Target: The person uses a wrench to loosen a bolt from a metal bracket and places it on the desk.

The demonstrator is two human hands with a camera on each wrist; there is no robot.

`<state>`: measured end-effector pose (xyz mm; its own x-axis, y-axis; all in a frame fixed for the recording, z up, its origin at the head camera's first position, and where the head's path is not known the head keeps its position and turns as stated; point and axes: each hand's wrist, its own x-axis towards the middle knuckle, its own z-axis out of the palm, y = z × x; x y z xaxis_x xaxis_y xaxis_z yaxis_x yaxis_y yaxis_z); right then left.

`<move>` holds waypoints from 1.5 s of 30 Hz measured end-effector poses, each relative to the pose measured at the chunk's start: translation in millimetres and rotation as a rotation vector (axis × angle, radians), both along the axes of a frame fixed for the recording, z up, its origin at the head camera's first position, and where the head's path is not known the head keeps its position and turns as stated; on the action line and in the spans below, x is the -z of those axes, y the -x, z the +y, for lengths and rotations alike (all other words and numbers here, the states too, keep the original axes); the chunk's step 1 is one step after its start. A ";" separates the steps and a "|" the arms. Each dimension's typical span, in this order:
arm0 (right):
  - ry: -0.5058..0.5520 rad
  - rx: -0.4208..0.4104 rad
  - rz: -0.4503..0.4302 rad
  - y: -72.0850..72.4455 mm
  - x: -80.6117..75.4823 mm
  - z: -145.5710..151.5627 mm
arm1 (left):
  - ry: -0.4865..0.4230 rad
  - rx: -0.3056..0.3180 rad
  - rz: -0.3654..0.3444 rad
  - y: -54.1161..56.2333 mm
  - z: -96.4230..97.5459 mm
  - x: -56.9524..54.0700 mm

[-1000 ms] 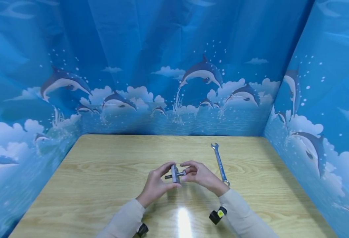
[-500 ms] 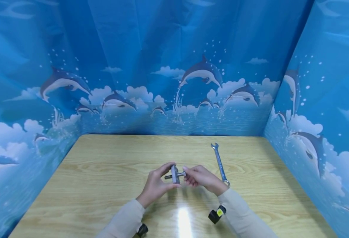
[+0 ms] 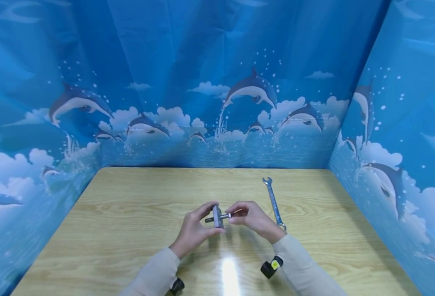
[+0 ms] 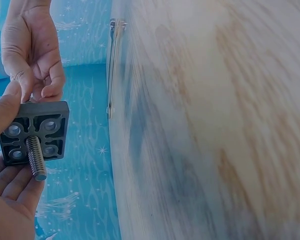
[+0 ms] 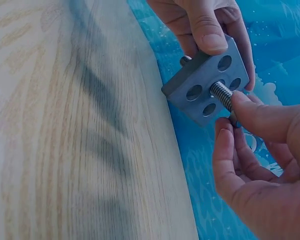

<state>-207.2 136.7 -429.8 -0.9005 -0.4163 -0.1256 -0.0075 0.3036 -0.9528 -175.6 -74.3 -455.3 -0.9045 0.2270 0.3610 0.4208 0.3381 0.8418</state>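
Note:
My left hand [image 3: 193,228] grips a grey square metal plate [image 5: 205,87] by its edges, thumb on one side and fingers on the other. The plate has several round holes, and its ribbed back shows in the left wrist view. A threaded bolt [image 4: 36,159] passes through the plate's middle and sticks out on both sides. At the bolt's head end, my right hand [image 3: 252,218] pinches it between thumb and fingertips. Both hands hold the parts above the table.
A combination wrench [image 3: 273,202] lies on the wooden table [image 3: 147,193], just beyond the right wrist. Blue dolphin-print curtains [image 3: 187,82] stand behind the table and along its sides.
The right hand's fingers open and close around the bolt head, curling in and then reaching forward again. The left hand and plate stay in nearly the same place; the wrench has not moved.

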 end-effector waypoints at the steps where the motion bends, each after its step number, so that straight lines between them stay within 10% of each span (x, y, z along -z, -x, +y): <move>1: 0.004 -0.002 0.003 -0.4 0.0 -0.1 | 0.001 0.001 0.006 -0.1 0.0 0.1; 22: -0.006 -0.102 -0.214 1.3 5.0 1.5 | 0.021 0.009 0.061 0.7 1.3 1.8; 45: -0.087 -0.017 0.065 0.4 -1.7 -1.1 | 0.028 0.003 -0.005 1.6 1.3 4.3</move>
